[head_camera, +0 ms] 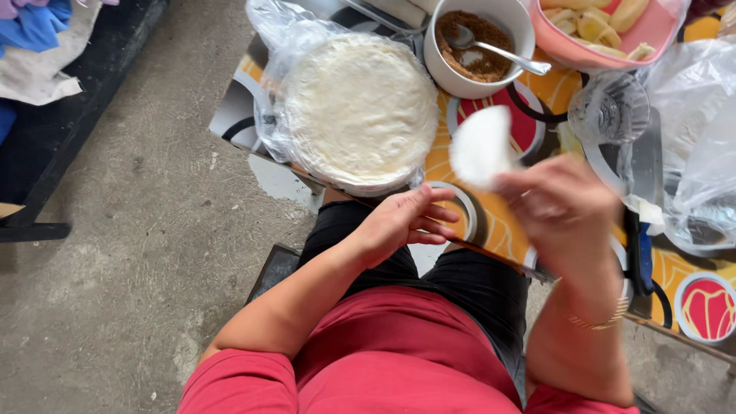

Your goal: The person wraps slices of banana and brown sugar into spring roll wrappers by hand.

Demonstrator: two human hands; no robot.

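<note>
A thin white wrapper sheet (pixel 481 147) hangs above the patterned tabletop (pixel 498 222), pinched at its lower right edge by the right hand (pixel 563 207), whose grip is blurred. It rises up and left from those fingers. The left hand (pixel 402 222), fingers loosely spread and empty, sits just below-left, nearer the bagged wrapper stack (pixel 356 111).

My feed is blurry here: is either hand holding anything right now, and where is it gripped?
The right hand holds a thin white round wrapper by its lower right edge, pinched in the fingertips. The left hand holds nothing.
</note>
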